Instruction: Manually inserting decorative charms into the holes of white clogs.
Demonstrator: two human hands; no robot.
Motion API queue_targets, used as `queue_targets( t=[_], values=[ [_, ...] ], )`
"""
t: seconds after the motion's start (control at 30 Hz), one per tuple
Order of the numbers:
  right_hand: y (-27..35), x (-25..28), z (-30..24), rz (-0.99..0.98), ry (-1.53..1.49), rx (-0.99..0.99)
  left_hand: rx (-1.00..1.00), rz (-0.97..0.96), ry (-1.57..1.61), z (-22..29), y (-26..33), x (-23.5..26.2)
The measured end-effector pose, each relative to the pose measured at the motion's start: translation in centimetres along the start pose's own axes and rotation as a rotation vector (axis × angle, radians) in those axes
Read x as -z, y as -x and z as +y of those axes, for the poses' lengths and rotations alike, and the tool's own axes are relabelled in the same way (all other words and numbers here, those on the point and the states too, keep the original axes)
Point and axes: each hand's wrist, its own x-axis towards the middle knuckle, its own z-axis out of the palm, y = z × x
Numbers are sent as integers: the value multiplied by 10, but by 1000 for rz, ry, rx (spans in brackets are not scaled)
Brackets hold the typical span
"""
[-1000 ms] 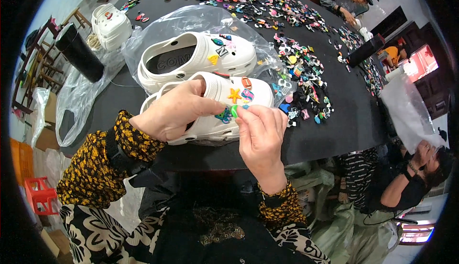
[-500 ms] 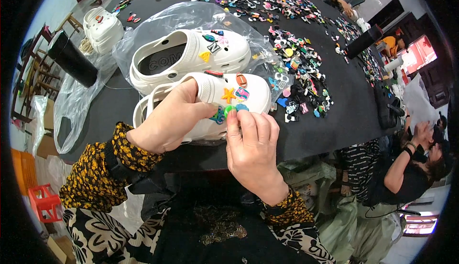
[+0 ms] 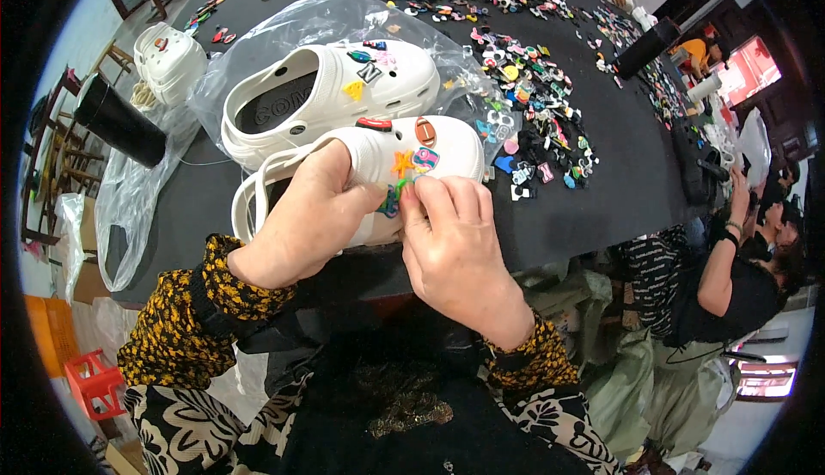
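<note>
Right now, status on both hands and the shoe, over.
Left hand grips white foam clog. Right hand pinches small green charm at its top. Second white clog on clear plastic bag behind; nothing blocking.

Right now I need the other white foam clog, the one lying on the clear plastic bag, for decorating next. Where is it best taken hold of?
Grip the white foam clog on the clear plastic bag by its heel end, coming from the left. Its wide opening faces up there, so fingers can hook over the rim, and the small charms sit toward the toe, clear of that grip. The left hand is nearest.
</note>
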Motion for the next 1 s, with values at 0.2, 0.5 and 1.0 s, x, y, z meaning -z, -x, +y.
queue_targets(
  t=[0.2,0.5,1.0],
  values=[
    [-4,2,11,-3,-24,26,-44,42,40,4,-3,-7],
    [8,-2,22,128,-234,-63,133,-31,267,10,-11,2],
    [49,-6,65,380,-287,-386,134,-35,341,9,1,1]
  ],
)
